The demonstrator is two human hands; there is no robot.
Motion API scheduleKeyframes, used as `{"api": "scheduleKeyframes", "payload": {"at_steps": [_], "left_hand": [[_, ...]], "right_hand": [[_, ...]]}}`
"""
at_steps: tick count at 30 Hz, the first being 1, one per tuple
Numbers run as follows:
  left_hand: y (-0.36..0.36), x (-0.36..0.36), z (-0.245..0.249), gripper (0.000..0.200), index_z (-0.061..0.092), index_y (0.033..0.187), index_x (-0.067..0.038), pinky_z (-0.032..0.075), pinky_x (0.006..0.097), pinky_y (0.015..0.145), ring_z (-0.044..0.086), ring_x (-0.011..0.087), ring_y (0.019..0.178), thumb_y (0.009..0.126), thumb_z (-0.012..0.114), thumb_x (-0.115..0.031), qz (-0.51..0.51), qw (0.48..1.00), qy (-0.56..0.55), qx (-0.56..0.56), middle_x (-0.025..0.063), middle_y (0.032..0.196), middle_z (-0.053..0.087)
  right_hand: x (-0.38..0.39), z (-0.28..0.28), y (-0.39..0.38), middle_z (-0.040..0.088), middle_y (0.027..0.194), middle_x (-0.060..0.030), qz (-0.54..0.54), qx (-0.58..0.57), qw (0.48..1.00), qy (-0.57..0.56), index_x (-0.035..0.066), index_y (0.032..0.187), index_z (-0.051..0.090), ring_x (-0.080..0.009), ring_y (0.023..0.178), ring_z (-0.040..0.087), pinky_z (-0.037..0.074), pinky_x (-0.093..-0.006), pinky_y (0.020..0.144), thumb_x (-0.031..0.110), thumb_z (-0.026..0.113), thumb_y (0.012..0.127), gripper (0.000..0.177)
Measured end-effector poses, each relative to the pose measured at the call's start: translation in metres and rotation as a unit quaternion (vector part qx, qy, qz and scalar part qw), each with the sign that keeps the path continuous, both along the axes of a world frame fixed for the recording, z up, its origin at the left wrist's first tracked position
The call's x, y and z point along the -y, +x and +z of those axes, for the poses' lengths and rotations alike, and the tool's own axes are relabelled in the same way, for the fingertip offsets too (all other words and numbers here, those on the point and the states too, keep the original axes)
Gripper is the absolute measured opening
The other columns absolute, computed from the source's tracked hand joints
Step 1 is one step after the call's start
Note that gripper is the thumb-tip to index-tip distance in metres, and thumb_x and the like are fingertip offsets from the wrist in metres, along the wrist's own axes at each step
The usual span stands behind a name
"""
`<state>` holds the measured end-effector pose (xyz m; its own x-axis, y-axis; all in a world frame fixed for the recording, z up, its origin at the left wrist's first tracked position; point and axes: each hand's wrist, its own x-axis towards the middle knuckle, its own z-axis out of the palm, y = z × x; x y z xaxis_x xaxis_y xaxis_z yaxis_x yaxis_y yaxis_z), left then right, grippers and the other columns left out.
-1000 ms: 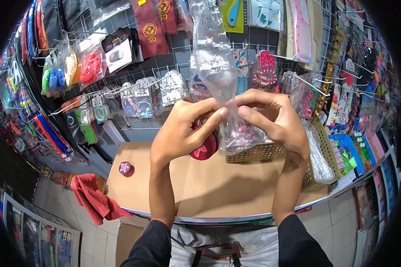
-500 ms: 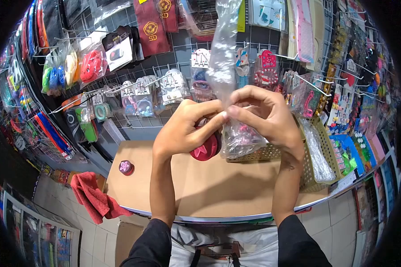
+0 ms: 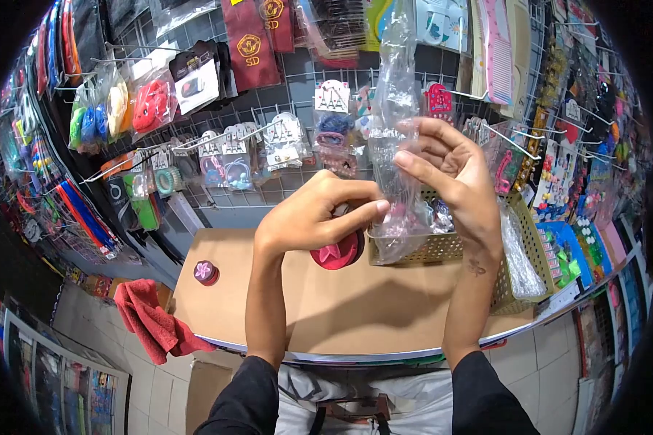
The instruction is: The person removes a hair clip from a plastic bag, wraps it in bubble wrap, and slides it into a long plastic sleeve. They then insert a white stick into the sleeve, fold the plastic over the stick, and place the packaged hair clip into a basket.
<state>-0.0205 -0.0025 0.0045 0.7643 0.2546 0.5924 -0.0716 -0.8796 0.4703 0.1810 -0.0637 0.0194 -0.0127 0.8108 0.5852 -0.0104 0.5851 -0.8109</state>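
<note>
A long clear plastic bag (image 3: 393,94) stands upright before me, with small pink and shiny items in its lower end. My left hand (image 3: 312,214) pinches the bag between thumb and index finger. Beneath its curled fingers shows a red round piece (image 3: 339,254) with a pink flower on top, partly hidden by the hand. My right hand (image 3: 457,177) is beside the upper part of the bag, thumb and fingers apart. Another small round piece with a pink flower (image 3: 206,272) sits on the left of the brown table (image 3: 370,312).
A perforated basket (image 3: 421,252) stands behind the bag, and a second basket (image 3: 515,283) at right holds clear plastic packaging. A red cloth (image 3: 152,319) hangs off the table's left edge. Packaged hair accessories (image 3: 283,141) hang on the wire grid behind.
My right thumb and fingers have come off the bag's neck and spread apart. My left hand has shifted slightly right and down with the bag, whose upper part has swung right.
</note>
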Motion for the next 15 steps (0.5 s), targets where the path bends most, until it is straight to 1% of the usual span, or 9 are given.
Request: {"api": "scheduleKeyframes", "payload": {"at_steps": [3, 4, 6, 7, 8, 9, 10, 13, 15], "left_hand": [[-0.007, 0.002, 0.002, 0.015, 0.064, 0.089, 0.0, 0.04, 0.0256, 0.051, 0.051, 0.0095, 0.052, 0.093, 0.061, -0.014, 0.051, 0.998, -0.022, -0.011, 0.0077, 0.059, 0.056], [-0.015, 0.006, 0.012, 0.014, 0.064, 0.099, -0.001, 0.038, 0.0222, 0.051, 0.05, 0.0046, 0.053, 0.091, 0.062, -0.013, 0.093, 0.994, -0.014, -0.05, 0.0047, 0.059, 0.058], [-0.019, 0.007, 0.01, 0.019, 0.062, 0.106, -0.001, 0.037, 0.0204, 0.05, 0.049, 0.0026, 0.054, 0.091, 0.063, -0.013, 0.141, 0.985, -0.087, 0.036, 0.0019, 0.058, 0.058], [-0.019, 0.004, 0.01, 0.019, 0.06, 0.106, 0.0, 0.037, 0.0203, 0.05, 0.049, 0.0025, 0.055, 0.091, 0.062, -0.012, 0.143, 0.985, -0.041, 0.083, 0.0003, 0.058, 0.058], [-0.018, 0.005, 0.01, 0.017, 0.061, 0.104, -0.001, 0.035, 0.0208, 0.049, 0.048, 0.003, 0.053, 0.091, 0.064, -0.012, 0.14, 0.985, -0.042, 0.095, 0.0007, 0.056, 0.055], [-0.015, 0.007, 0.009, 0.015, 0.062, 0.101, -0.001, 0.034, 0.0214, 0.048, 0.046, 0.0035, 0.051, 0.09, 0.065, -0.012, 0.136, 0.984, -0.044, 0.107, 0.0011, 0.053, 0.052], [-0.013, 0.008, 0.008, 0.014, 0.063, 0.098, -0.002, 0.032, 0.022, 0.047, 0.045, 0.004, 0.049, 0.09, 0.066, -0.012, 0.133, 0.983, -0.046, 0.12, 0.0015, 0.051, 0.049], [-0.01, 0.004, 0.003, 0.012, 0.062, 0.096, 0.001, 0.038, 0.0243, 0.051, 0.049, 0.0075, 0.052, 0.091, 0.063, -0.01, 0.116, 0.985, -0.019, 0.126, 0.0048, 0.057, 0.053], [-0.013, 0.001, 0.004, 0.012, 0.061, 0.094, 0.003, 0.041, 0.0258, 0.053, 0.051, 0.0102, 0.053, 0.092, 0.06, -0.009, 0.128, 0.985, -0.002, 0.119, 0.0069, 0.063, 0.056]], "right_hand": [[0.001, -0.001, 0.007, 0.067, 0.09, -0.0034, -0.013, 0.001, 1.0, 0.0, 0.0, 0.105, 0.062, -0.0084, 0.086, 0.063, 0.05, -0.0221, 0.08, 0.004, 0.076, 0.08, 0.029], [0.002, -0.001, 0.009, 0.067, 0.09, -0.0037, -0.02, 0.013, 1.0, -0.005, 0.0, 0.103, 0.063, -0.0083, 0.085, 0.063, 0.05, -0.0221, 0.08, 0.003, 0.076, 0.08, 0.027], [0.007, 0.002, 0.01, 0.068, 0.086, -0.0029, -0.006, 0.031, 0.999, -0.01, 0.0, 0.095, 0.064, -0.0071, 0.079, 0.064, 0.051, -0.0211, 0.072, 0.003, 0.077, 0.078, 0.022], [0.01, 0.002, 0.009, 0.067, 0.085, -0.0022, 0.016, 0.031, 0.999, -0.027, 0.0, 0.094, 0.063, -0.0063, 0.076, 0.064, 0.051, -0.0204, 0.07, 0.004, 0.078, 0.078, 0.022], [0.011, 0.002, 0.008, 0.067, 0.083, -0.0014, 0.037, 0.03, 0.998, -0.044, 0.0, 0.092, 0.063, -0.0055, 0.074, 0.063, 0.05, -0.0198, 0.067, 0.004, 0.078, 0.078, 0.022], [0.009, 0.0, 0.006, 0.064, 0.079, 0.001, 0.041, 0.055, 0.996, -0.052, 0.001, 0.089, 0.062, -0.0032, 0.069, 0.061, 0.047, -0.0175, 0.06, 0.005, 0.078, 0.078, 0.02], [0.007, -0.002, 0.003, 0.064, 0.078, 0.0015, 0.044, 0.067, 0.995, -0.054, 0.001, 0.088, 0.062, -0.0029, 0.068, 0.06, 0.046, -0.0171, 0.059, 0.005, 0.078, 0.078, 0.02], [0.005, -0.004, -0.002, 0.063, 0.077, 0.0017, 0.039, 0.112, 0.991, -0.059, 0.001, 0.087, 0.061, -0.0023, 0.067, 0.059, 0.045, -0.0165, 0.058, 0.005, 0.079, 0.078, 0.02], [0.005, -0.003, 0.001, 0.063, 0.076, 0.0018, 0.048, 0.067, 0.995, -0.055, 0.002, 0.087, 0.061, -0.0026, 0.066, 0.059, 0.046, -0.0172, 0.058, 0.006, 0.08, 0.077, 0.021]]}}
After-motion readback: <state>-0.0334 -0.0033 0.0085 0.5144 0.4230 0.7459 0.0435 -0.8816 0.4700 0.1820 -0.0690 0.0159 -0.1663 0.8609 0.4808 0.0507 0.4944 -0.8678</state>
